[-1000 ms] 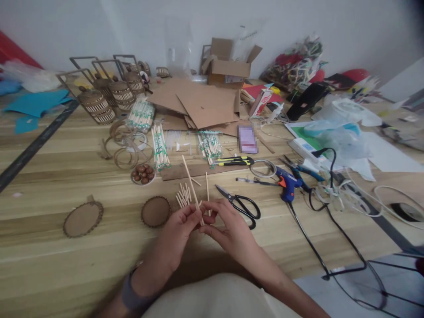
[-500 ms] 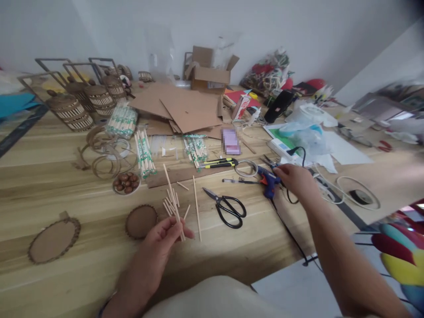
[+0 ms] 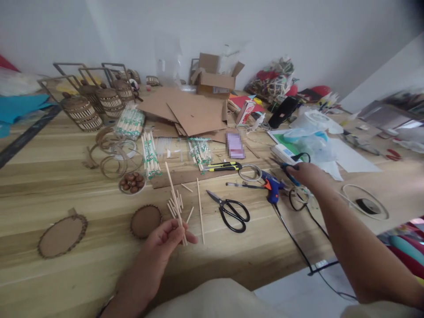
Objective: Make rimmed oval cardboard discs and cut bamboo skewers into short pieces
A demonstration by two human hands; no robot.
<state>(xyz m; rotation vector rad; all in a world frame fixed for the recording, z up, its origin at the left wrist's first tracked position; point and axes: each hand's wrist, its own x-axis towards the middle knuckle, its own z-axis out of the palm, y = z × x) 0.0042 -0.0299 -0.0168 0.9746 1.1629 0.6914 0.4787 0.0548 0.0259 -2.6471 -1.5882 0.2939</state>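
Observation:
My left hand pinches long thin wooden sticks that point away from me. Several short cut sticks lie just beyond its fingers, and one long stick rests to its right. My right hand is closed round the handles of a blue-and-black tool, which looks like pliers, its jaws pointing up and left. A blue glue gun lies below and left of that hand. Black-handled scissors sit between my hands. The round cardboard piece is left of my left hand.
Farther left are an oval cardboard piece and a bowl of brown balls. Packed sticks, cardboard sheets and small lidded baskets stand behind. Yellow-black cutters and a tape ring lie mid-table. Black cables run at right.
My right hand has moved right and now holds the blue-and-black tool raised from beside the glue gun. My left hand still holds the sticks. The view has shifted slightly left.

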